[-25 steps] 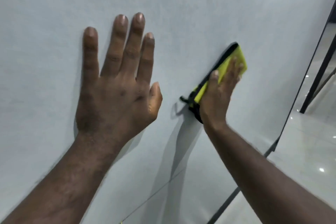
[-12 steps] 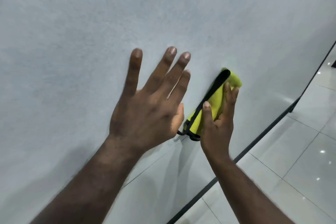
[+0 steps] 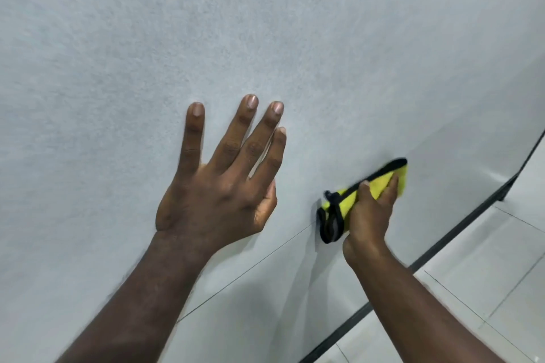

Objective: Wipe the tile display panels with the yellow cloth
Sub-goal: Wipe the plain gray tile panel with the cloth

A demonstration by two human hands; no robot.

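A large pale grey tile display panel (image 3: 265, 38) fills most of the view, with a thin joint line running across its lower part. My left hand (image 3: 218, 186) rests flat on the panel with fingers spread and straight. To its right, my right hand (image 3: 368, 212) presses a folded yellow cloth (image 3: 380, 183) with black edging against the panel, thumb and fingers over the cloth. Part of the cloth is hidden under my hand.
The panel's dark bottom frame (image 3: 442, 244) runs diagonally at the lower right. Beyond it lies a glossy white tiled floor (image 3: 486, 274) with grout lines.
My right hand has slid the cloth to the right and downward along the panel, away from my left hand. The view has shifted, and my left hand stays flat on the panel.
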